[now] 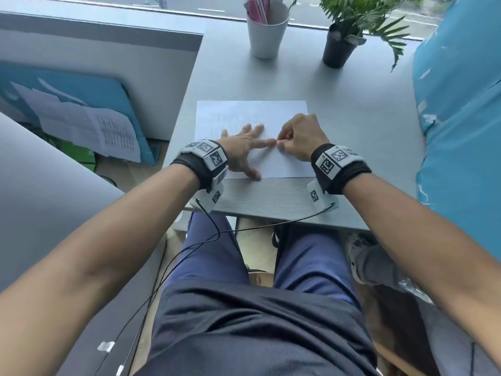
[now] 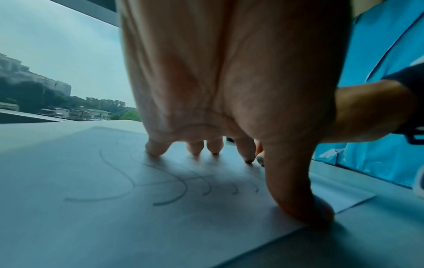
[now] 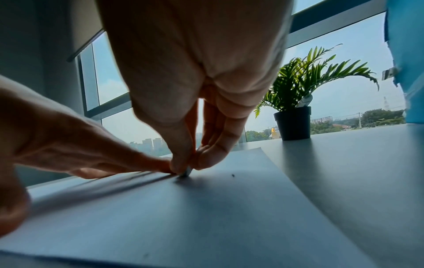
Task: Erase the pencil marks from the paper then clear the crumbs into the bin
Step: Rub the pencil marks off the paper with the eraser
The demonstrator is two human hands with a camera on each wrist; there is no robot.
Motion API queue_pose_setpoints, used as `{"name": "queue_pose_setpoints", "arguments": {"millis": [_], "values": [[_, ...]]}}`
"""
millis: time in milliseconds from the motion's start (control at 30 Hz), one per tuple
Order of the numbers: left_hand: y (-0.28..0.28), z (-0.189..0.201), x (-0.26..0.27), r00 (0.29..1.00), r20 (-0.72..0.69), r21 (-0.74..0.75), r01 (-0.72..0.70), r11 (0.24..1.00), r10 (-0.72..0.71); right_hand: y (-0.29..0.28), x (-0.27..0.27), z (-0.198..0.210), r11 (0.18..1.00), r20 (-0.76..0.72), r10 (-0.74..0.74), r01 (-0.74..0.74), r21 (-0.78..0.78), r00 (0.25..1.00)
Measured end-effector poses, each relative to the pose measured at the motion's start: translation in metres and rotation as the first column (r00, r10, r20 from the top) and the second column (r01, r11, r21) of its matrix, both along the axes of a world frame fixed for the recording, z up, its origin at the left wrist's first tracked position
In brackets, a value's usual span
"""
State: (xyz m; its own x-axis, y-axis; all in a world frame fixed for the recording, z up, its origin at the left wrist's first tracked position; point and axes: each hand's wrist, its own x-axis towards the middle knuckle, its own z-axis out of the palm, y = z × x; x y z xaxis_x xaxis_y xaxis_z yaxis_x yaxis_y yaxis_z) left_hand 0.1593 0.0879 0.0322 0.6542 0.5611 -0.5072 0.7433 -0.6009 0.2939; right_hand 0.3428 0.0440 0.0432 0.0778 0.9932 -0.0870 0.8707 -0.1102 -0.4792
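The paper (image 1: 252,115) lies flat near the surface's (image 1: 352,126) front edge, faint pencil marks (image 2: 174,188) curving across it. The left hand (image 1: 244,147) is spread flat on the paper's left half, fingers straight, thumb at its front edge. The right hand (image 1: 301,138) pinches a small eraser (image 3: 186,173) between thumb and fingertips, its tip on the paper beside the left index finger. One dark crumb (image 3: 233,175) sits just right of the eraser. A cup (image 1: 267,33) and potted plant (image 1: 339,47) stand at the back edge.
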Motion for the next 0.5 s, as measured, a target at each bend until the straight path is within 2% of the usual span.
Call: {"name": "queue_pose_setpoints", "arguments": {"millis": [100,200,233,367,500], "values": [[0.004,-0.001,0.003,0.998,-0.065,-0.012,0.008,1.000,-0.009,-0.017,-0.009,-0.006,1.000,-0.027,0.004,-0.003,0.010,1.000],[0.006,0.001,0.005,0.995,-0.097,-0.012,0.014,1.000,-0.015,-0.036,-0.021,-0.004,0.985,-0.066,0.160,-0.164,-0.060,0.985],[0.006,0.001,0.005,0.995,-0.100,-0.012,0.016,1.000,-0.017,-0.033,-0.018,-0.002,0.984,-0.061,0.160,-0.164,-0.066,0.985],[0.005,0.001,0.008,0.995,-0.096,-0.016,0.000,1.000,-0.002,-0.018,-0.006,-0.001,1.000,-0.048,0.012,-0.013,-0.020,0.999],[0.007,-0.001,0.008,0.995,-0.101,-0.013,0.000,1.000,-0.002,-0.037,-0.027,-0.001,0.979,-0.037,0.190,-0.192,-0.072,0.981]]}}
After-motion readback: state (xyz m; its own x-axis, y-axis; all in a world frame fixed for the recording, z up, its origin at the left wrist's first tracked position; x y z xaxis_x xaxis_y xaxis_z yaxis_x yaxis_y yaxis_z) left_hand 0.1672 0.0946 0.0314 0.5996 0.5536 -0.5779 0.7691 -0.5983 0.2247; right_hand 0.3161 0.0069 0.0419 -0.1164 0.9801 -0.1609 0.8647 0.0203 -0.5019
